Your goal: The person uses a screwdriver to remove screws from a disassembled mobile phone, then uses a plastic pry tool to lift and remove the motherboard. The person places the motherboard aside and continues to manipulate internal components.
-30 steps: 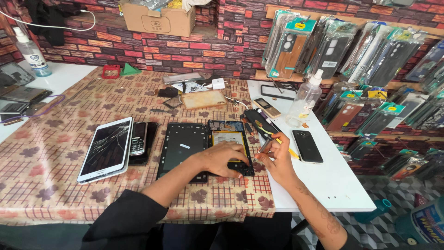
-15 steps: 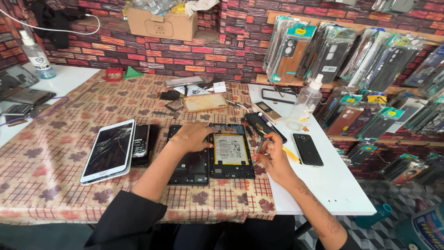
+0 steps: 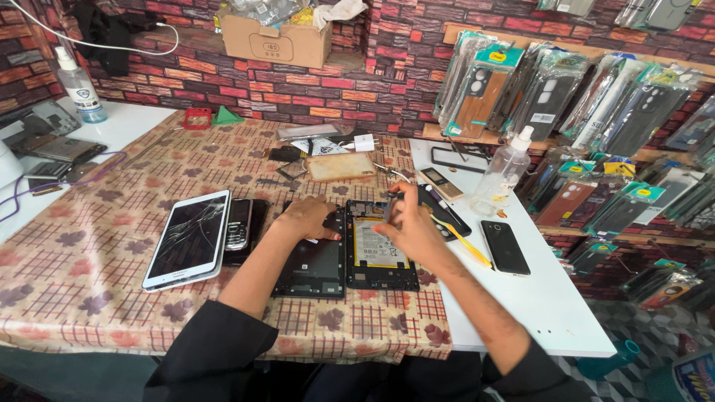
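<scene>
Patterned tablecloth (image 3: 89, 298) before brick wall | opened tablet body (image 3: 381, 249) lies centre, battery up | right hand (image 3: 408, 227) pinches thin tool over it | left hand (image 3: 304, 218) rests curled on black back panel (image 3: 313, 260) | cracked white tablet (image 3: 188, 238) left.

We are in a phone repair shop. Racks of packaged phone cases (image 3: 566, 97) hang up and to the right of our right hand (image 3: 408, 227). Under our hands lies an opened tablet (image 3: 378, 249) with its battery bare; left of our left hand (image 3: 304, 218) rests a cracked white tablet (image 3: 188, 238).
</scene>
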